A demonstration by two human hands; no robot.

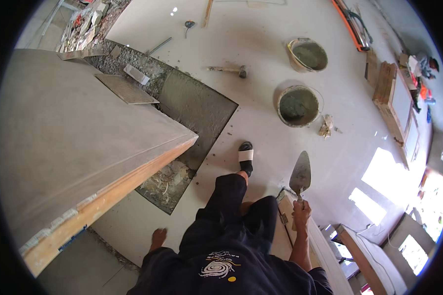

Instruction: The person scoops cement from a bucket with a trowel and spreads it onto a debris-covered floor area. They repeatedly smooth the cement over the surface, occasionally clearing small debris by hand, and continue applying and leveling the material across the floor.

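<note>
My right hand [301, 213] is closed round the handle of a trowel [300, 172]. The trowel's pointed metal blade is smeared grey and points away from me, above the pale floor. My left hand [158, 238] hangs low at my left side, small and blurred, with its fingers hard to make out. Ahead of the trowel stands a bucket [279, 109] holding grey-green wet mix. A second bucket [294, 58] with similar mix is just beyond it. Left of my black-and-white slipper [245, 156], a patch of smooth grey mortar [197, 105] fills a cut-out in the floor.
A grey panel [83, 128] with a wooden edge juts in from the left. A loose tile [127, 89] lies by rough rubble. A hammer [226, 69], a rod [161, 44] and an orange-railed tool [348, 22] lie farther off. Boards [388, 93] stand at right.
</note>
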